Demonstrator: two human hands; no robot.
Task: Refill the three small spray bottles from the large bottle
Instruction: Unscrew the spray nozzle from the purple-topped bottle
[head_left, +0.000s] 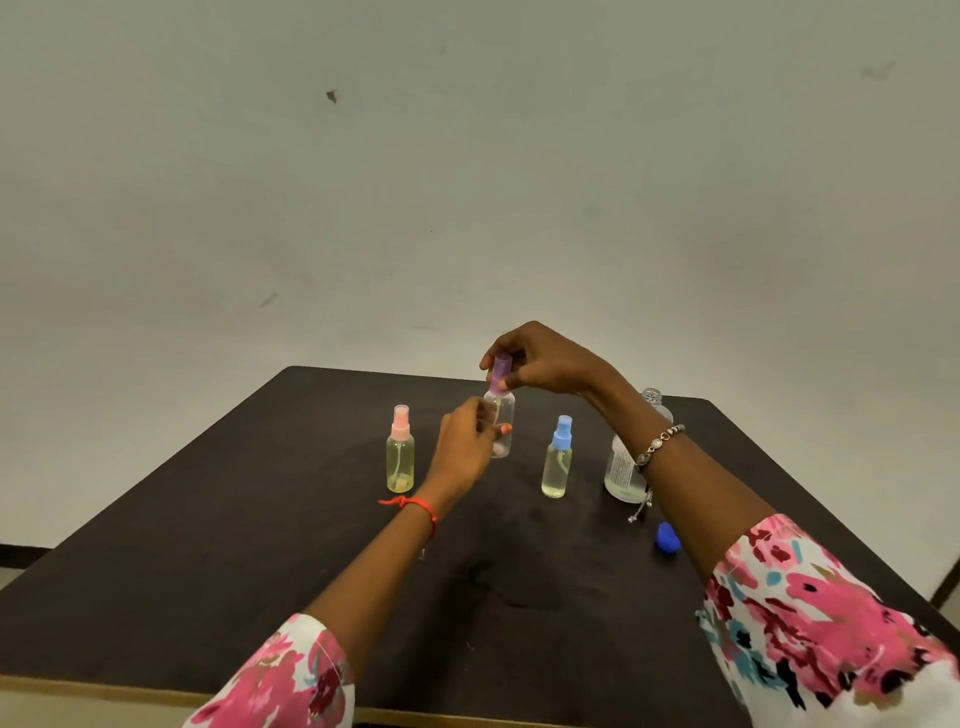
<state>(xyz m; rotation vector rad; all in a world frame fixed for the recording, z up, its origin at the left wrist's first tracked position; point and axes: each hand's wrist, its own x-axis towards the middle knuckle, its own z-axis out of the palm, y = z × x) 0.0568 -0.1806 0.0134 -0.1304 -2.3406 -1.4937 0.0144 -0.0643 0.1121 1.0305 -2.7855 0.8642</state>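
Note:
Three small spray bottles stand on a dark table (260, 545). The pink-topped bottle (400, 457) on the left holds yellowish liquid. The blue-topped bottle (557, 462) on the right holds pale liquid. Between them is a clear small bottle (503, 421); my left hand (462, 447) grips its body. My right hand (545, 361) pinches its purple spray top (500, 371) at the neck. The large clear bottle (623, 473) stands uncapped at the right, partly hidden behind my right wrist. Its blue cap (667, 538) lies on the table in front of it.
A plain pale wall rises behind the table. The table's near edge runs along the bottom of the view, and its right edge falls away beyond my right sleeve.

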